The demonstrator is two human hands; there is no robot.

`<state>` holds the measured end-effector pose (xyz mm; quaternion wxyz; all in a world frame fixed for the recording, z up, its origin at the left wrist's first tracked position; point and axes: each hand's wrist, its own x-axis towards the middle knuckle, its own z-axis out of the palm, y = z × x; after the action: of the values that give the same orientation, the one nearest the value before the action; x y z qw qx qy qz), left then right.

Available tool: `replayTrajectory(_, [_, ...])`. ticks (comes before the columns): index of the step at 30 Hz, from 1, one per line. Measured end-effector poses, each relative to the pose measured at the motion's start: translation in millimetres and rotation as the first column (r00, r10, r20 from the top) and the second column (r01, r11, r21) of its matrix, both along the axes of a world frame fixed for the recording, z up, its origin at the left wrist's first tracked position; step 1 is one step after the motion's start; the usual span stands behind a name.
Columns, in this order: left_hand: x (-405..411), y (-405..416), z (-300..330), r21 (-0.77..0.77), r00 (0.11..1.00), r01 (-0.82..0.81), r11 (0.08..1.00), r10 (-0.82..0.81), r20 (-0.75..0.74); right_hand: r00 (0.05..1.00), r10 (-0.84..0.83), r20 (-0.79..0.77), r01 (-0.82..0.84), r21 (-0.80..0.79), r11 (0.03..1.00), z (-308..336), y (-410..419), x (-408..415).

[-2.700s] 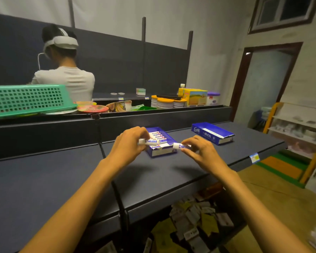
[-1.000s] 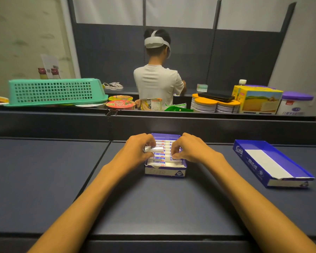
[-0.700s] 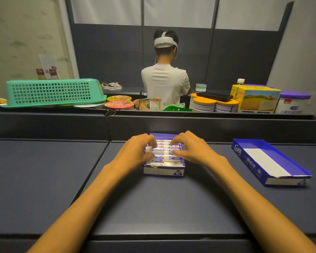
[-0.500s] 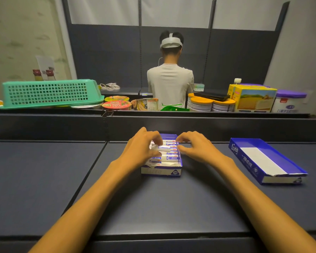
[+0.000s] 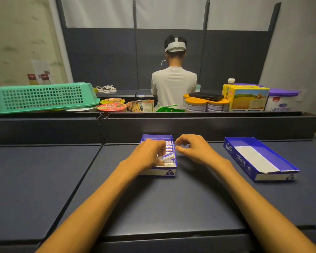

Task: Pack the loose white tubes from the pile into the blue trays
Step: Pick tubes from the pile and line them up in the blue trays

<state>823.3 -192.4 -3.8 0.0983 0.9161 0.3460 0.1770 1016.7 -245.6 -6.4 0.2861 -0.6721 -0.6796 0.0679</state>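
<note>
**A:** Head view, what are the hands up to around the tray (image 5: pixel 169 172)?

**B:** Left hand (image 5: pixel 147 154) is reaching in over the tray from its left side, fingers curled down round a tube (image 5: pixel 166 156). That tube sits tilted, one end raised, near the front of the tray. Forearm comes in from the lower left.

**A:** And the right one?

**B:** Right hand (image 5: pixel 193 150) is just right of the tray, knuckles up, fingers loosely bent with the tips at the tray's right wall. It's holding nothing.

**A:** Rest of the tubes?

**B:** A row (image 5: pixel 169 146) lies flat inside the tray, behind the tilted one, partly hidden by the left hand. A second tray (image 5: pixel 270 156) sits well right of the first, with only a white strip showing inside it.
</note>
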Motion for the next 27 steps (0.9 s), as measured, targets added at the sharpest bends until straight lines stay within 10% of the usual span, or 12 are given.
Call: replayTrajectory(27, [5, 7, 1, -0.033, 0.996, 0.011, 0.999, -0.013, -0.085, 1.0, 0.011, 0.003, -0.011, -0.061, 0.998, 0, 7, -11])
